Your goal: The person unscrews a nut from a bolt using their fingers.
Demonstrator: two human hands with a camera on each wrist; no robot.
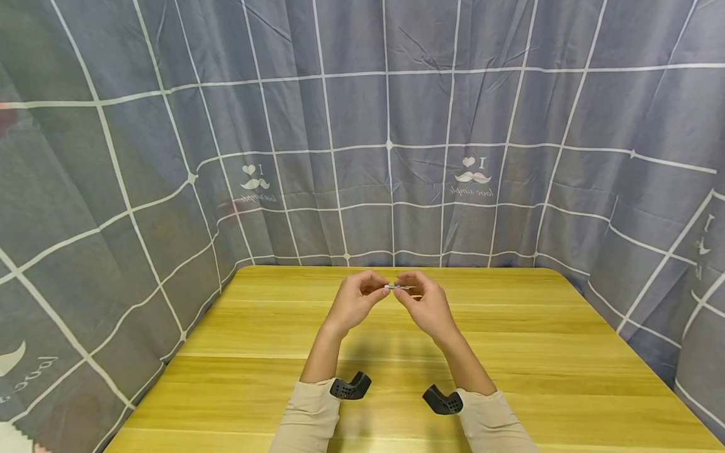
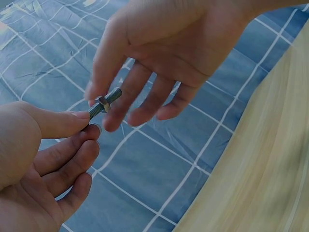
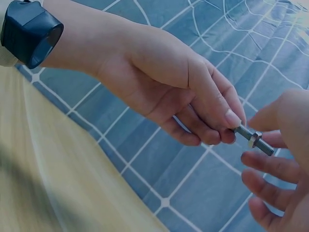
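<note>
Held up in front of the curtain is a threaded metal bolt point(image 2: 115, 94) carrying a hex nut point(image 2: 102, 104) partway along its shaft. My left hand point(image 1: 352, 305) pinches one end of the bolt between thumb and forefinger, hiding that end. Around the nut, my right hand point(image 1: 428, 307) has its fingers spread and nearly straight. In the right wrist view, its thumb and forefinger lie just behind the nut point(image 3: 254, 140), with the free threaded end pointing toward the palm. Both hands are raised above the table in the head view.
The wooden table point(image 1: 272, 390) spreads beneath both forearms. A grey-blue curtain point(image 1: 362, 113) with white grid lines encloses its back and sides. Each wrist wears a black camera mount, one on the left point(image 1: 351, 386) and one on the right point(image 1: 443, 401).
</note>
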